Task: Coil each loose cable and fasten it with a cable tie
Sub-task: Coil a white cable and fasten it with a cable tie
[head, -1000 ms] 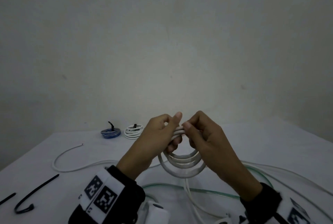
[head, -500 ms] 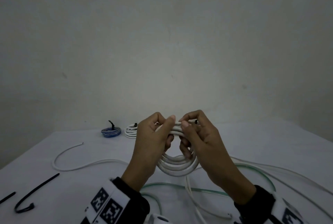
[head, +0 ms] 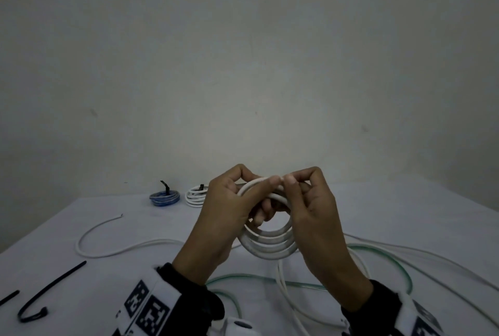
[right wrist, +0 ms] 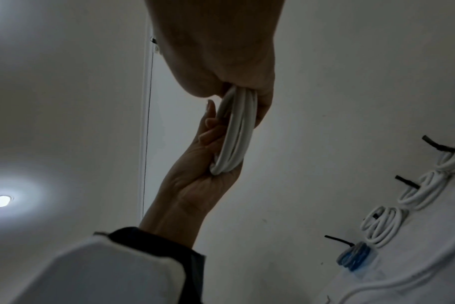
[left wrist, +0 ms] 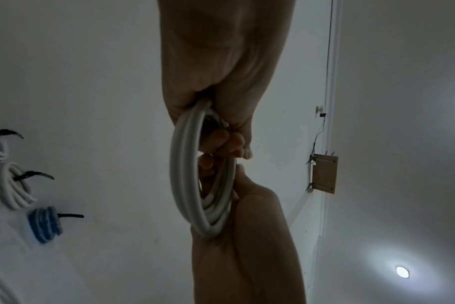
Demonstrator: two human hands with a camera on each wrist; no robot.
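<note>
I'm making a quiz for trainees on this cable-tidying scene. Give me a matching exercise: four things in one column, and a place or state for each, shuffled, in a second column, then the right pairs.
Things:
1. thick white cable coil
2. small blue cable coil
3. loose black cable tie
4. clear green-tinted tube

Places or states:
A. lying unfastened at the table's near left
B. held up by both hands
C. tied, resting at the table's far edge
D. trailing loose across the table at the right

Pairs: 1-B, 2-C, 3-A, 4-D
</note>
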